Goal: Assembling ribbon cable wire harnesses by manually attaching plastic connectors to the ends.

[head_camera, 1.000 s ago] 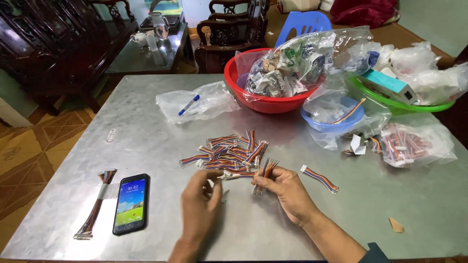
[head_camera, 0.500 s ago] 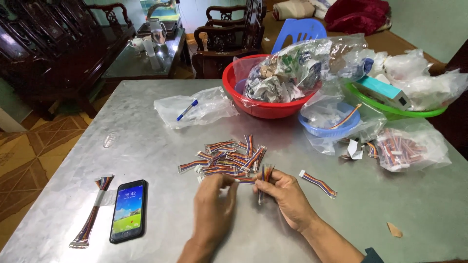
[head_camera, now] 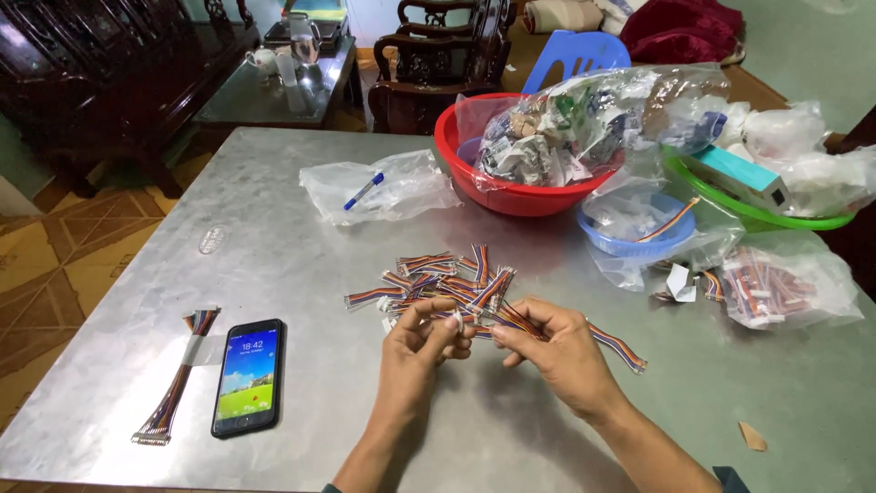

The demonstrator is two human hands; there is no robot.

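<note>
Hands meet just below the pile of rainbow cables (head_camera: 438, 278): left hand (head_camera: 415, 351) and right hand (head_camera: 557, 351) both pinch one cable (head_camera: 474, 319), phone (head_camera: 247, 376) well off left.

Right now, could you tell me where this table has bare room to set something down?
Bare metal lies between the phone and the left hand, and along the table left of the clear bag with a pen. The near right corner is mostly free. It is crowded around the cable pile, red basin and bags.
</note>
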